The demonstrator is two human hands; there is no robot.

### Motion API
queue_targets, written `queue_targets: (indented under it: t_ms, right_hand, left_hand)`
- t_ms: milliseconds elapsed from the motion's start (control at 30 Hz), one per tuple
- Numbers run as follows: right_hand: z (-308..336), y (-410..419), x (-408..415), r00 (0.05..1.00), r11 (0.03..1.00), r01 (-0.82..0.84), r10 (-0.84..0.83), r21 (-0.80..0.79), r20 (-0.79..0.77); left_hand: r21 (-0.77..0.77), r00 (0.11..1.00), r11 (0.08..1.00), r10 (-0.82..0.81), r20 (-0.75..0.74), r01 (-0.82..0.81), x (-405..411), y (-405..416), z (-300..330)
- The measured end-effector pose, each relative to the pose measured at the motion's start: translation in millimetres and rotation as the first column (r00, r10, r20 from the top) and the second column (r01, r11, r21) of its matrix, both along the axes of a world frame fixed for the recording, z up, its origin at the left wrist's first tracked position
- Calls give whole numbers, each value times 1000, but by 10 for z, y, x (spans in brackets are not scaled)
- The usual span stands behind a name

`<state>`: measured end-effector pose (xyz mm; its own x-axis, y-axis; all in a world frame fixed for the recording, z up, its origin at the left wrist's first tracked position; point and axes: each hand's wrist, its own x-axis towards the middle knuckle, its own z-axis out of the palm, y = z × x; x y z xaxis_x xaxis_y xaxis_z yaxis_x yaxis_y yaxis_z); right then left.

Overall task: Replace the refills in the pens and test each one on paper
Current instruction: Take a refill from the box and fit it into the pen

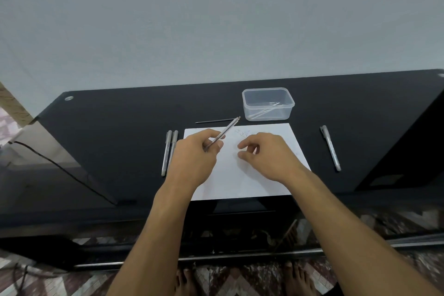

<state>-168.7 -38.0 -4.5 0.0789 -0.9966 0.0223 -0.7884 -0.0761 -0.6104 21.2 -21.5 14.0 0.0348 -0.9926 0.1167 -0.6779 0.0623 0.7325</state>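
Observation:
My left hand (192,154) grips a slim transparent pen barrel (228,128) that points up and to the right over the white paper (242,180). My right hand (266,154) hovers over the paper just right of it, fingers curled and apart; whether something small sits between them is hidden. A few scribbles (241,132) mark the top of the sheet. A thin dark refill (213,121) lies on the table beyond the paper. Two grey pens (169,151) lie side by side left of the paper, one more grey pen (331,148) to its right.
A clear plastic box (268,103) with several white refills stands behind the paper. All of it rests on a black glossy table (108,127) against a pale wall. A cable (60,166) runs at the left. Bare feet on patterned floor below.

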Motion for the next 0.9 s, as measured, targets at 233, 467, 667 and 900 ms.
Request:
queue_targets:
  t_ms: [233,467,667,900]
  right_hand:
    - [-30,8,97,994,999,-2,-1,-33,-111]
    - [178,30,-40,884,979,179,-115,-101,452]
    - [245,103,-87,844,974,170,-65,-152,532]
    - [271,94,-90,868,982,137,-57,-127,493]
  left_hand:
    - [6,1000,1000,-6,-5,6,17,15,11]
    - [29,998,1000,14,-58,-13,60,40,46]
    - [42,997,999,12,-76,-9,48,53,54]
    - [56,997,998,31,-77,-27,44,42,43]
